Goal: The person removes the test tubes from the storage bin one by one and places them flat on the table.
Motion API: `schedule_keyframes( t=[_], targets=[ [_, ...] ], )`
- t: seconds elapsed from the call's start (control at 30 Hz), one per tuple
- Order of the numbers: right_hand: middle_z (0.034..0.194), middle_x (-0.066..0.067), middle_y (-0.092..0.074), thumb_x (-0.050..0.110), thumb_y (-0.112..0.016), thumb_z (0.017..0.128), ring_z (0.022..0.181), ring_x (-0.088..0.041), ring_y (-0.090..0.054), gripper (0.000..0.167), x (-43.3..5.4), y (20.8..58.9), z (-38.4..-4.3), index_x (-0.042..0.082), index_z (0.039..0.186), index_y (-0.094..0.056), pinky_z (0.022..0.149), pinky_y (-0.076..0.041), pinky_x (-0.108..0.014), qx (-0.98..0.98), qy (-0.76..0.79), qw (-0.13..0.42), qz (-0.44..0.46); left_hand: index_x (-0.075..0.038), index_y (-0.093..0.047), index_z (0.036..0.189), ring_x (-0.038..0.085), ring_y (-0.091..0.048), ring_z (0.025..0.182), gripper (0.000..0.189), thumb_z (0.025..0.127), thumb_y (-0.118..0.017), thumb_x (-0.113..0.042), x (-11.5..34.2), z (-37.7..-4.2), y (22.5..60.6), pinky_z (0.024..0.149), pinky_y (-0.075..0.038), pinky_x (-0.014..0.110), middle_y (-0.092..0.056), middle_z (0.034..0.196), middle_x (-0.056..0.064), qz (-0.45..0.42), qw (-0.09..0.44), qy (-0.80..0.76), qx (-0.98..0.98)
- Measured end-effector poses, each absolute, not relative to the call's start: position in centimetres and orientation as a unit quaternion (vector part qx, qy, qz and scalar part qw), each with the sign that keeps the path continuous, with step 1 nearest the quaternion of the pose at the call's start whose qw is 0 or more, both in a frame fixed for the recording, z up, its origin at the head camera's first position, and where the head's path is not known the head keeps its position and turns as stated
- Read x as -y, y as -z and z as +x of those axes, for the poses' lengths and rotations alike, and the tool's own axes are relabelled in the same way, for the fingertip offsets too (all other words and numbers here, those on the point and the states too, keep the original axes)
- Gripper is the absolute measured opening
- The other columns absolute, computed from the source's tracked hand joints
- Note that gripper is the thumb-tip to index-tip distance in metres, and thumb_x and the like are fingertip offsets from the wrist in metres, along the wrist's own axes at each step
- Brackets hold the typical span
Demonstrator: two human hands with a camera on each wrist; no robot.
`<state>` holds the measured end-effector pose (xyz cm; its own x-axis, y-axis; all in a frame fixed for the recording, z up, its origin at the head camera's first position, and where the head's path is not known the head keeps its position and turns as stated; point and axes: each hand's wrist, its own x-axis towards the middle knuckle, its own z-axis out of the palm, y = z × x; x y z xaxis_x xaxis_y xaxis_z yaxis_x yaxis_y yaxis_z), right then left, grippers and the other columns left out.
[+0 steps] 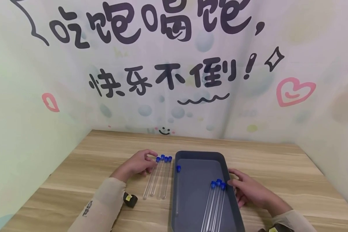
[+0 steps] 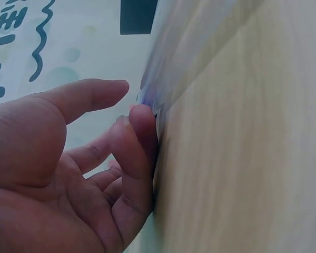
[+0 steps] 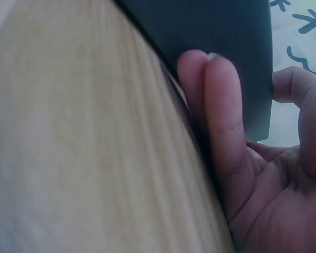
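Note:
On the table, just left of the tray, several clear test tubes (image 1: 153, 178) with blue caps lie side by side. My left hand (image 1: 141, 161) is at their capped ends, its fingertips right by the leftmost blue cap (image 1: 158, 159). In the left wrist view, a gap shows between the thumb (image 2: 97, 97) and the bent fingers. My right hand (image 1: 250, 190) holds the right rim of the dark grey tray (image 1: 191, 193), thumb at the top edge and fingers against the outer wall. Inside the tray, three capped tubes (image 1: 214, 206) lie together at the right, and one tube (image 1: 178, 190) lies along the left wall.
The wooden table (image 1: 110, 145) runs back to a printed cloth (image 1: 174, 112) with black lettering. Black straps with cameras sit on both wrists, the left wrist camera (image 1: 130, 199) close to the tubes' lower ends.

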<state>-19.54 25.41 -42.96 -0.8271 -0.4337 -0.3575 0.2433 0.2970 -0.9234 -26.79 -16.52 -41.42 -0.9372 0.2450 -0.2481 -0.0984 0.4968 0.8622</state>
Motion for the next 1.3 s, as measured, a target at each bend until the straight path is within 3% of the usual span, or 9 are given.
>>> schedule_keyframes(
  t=[0.77, 0.93, 1.3],
  targets=[
    [0.076, -0.005, -0.06, 0.027, -0.051, 0.102, 0.056, -0.013, -0.063, 0.076, -25.5, 42.3, -19.3, 0.008, 0.159, -0.005, 0.053, -0.059, -0.031, -0.757, 0.587, 0.28, -0.065, -0.01, -0.058, 0.132, 0.015, -0.053, 0.054, 0.036, 0.097, -0.063, -0.017, 15.2, -26.4, 40.0, 0.05, -0.05, 0.025, -0.062, 0.089, 0.011, 0.044, 0.137, -0.49, -0.86],
    [0.078, -0.005, -0.059, 0.027, -0.051, 0.101, 0.057, -0.014, -0.064, 0.076, -25.3, 42.5, -19.3, 0.007, 0.159, -0.006, 0.053, -0.06, -0.032, -0.759, 0.586, 0.277, -0.065, -0.009, -0.057, 0.132, 0.016, -0.054, 0.056, 0.034, 0.098, -0.062, -0.014, 14.4, -26.0, 39.7, 0.049, -0.054, 0.027, -0.059, 0.097, 0.012, 0.051, 0.138, -0.503, -0.852],
    [0.079, -0.004, -0.057, 0.026, -0.052, 0.101, 0.056, -0.014, -0.063, 0.074, -25.4, 42.8, -19.1, 0.007, 0.159, -0.01, 0.052, -0.059, -0.032, -0.759, 0.589, 0.27, -0.062, -0.01, -0.058, 0.13, 0.023, -0.062, 0.067, 0.033, 0.098, -0.062, -0.016, 10.8, -25.3, 37.1, 0.05, -0.057, 0.031, -0.06, 0.1, 0.012, 0.101, 0.132, -0.49, -0.856]
  ],
)
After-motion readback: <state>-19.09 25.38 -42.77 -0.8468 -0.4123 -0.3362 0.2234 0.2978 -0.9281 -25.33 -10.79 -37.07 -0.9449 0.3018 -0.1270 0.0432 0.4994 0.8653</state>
